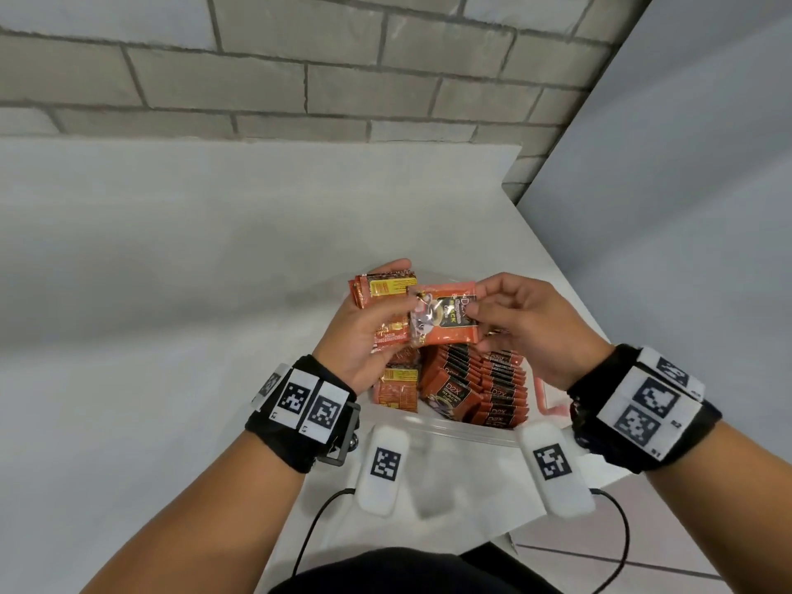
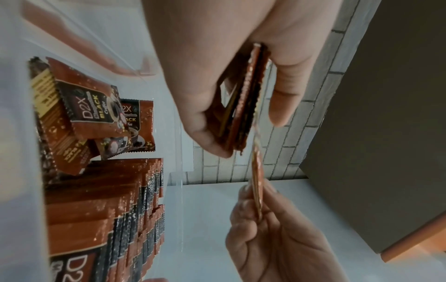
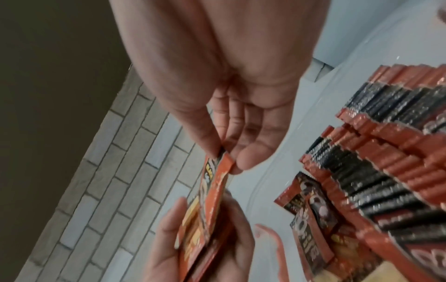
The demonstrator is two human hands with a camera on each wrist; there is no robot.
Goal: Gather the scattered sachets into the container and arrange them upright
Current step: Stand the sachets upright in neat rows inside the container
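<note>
Over the clear plastic container [image 1: 454,430], my left hand [image 1: 377,312] grips a small stack of orange sachets [image 1: 388,289], seen edge-on in the left wrist view [image 2: 243,99]. My right hand [image 1: 480,312] pinches a single orange-and-black sachet [image 1: 445,321] by its edge, against the stack [image 3: 200,238]. Inside the container, rows of sachets [image 1: 493,385] stand upright and packed together. A few loose sachets [image 1: 398,394] lie flat or tilted at the container's left side [image 2: 91,106].
The container sits near the right front corner of a white table [image 1: 171,293], with a pink latch [image 1: 542,398] on its right side. Two white tagged blocks [image 1: 383,469] with cables lie in front. A brick wall [image 1: 300,79] stands behind.
</note>
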